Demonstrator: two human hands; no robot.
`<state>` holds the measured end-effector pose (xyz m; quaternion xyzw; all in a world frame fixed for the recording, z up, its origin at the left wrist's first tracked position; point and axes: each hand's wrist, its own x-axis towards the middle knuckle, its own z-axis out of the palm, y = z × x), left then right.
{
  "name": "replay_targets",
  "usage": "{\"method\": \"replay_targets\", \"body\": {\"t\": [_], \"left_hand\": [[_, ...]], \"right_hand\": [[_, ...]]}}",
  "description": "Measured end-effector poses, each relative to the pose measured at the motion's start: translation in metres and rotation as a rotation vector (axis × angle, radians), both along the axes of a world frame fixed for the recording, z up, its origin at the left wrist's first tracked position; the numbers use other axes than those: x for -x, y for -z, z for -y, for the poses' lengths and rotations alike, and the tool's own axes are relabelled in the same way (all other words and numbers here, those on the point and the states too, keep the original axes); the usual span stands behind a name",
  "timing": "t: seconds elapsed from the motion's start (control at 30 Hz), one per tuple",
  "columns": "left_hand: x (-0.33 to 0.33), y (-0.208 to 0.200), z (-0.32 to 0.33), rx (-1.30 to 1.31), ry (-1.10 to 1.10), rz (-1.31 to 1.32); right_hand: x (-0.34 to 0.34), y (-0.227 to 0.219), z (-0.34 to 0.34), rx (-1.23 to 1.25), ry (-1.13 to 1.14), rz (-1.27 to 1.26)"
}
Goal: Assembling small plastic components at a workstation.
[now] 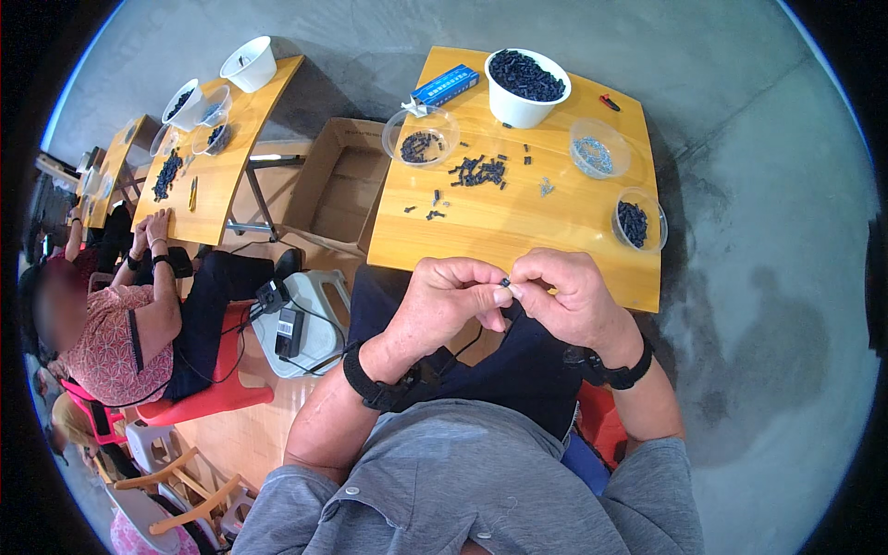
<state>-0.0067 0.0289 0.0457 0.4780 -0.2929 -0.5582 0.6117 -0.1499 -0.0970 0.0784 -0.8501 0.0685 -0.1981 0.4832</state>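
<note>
My left hand [449,301] and my right hand [566,294] meet above my lap, just off the near edge of the table. Between their pinched fingertips is a small black plastic piece [505,282], mostly covered by the fingers. Beyond them on the wooden table [518,236] lies a loose pile of black plastic pieces [481,171]. A little heap of small silvery metal parts [547,188] lies to its right. The clear bowl [632,222] nearest my right hand contains black pieces.
Farther back stand a white bucket [518,113] full of black pieces, a blue box [446,88], and clear bowls of dark pieces [421,146] and metal parts [594,155]. A cardboard box [324,208] and grey stool [310,319] sit left, near a seated person [120,342].
</note>
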Motion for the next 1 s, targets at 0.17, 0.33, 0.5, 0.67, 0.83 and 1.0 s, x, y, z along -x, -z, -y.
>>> {"method": "replay_targets", "body": {"t": [0.17,0.33,0.5,0.67,0.83,1.0], "left_hand": [[-0.003,0.000,0.003,-0.038,0.027,0.010],[0.000,0.015,0.003,-0.036,0.047,-0.010],[0.003,0.017,0.008,-0.028,0.065,-0.019],[0.000,0.010,0.012,0.019,0.028,-0.025],[-0.003,0.003,0.013,0.007,0.030,0.007],[-0.003,0.004,0.012,0.008,0.032,-0.070]], "right_hand": [[-0.001,0.004,0.000,0.041,-0.005,-0.032],[0.002,0.016,0.001,0.000,-0.040,-0.067],[0.005,0.013,0.007,0.065,-0.076,-0.082],[0.003,0.005,0.006,0.009,0.012,-0.072],[-0.001,0.001,0.009,0.016,0.034,-0.032],[-0.002,0.002,0.007,-0.049,0.027,-0.015]]}}
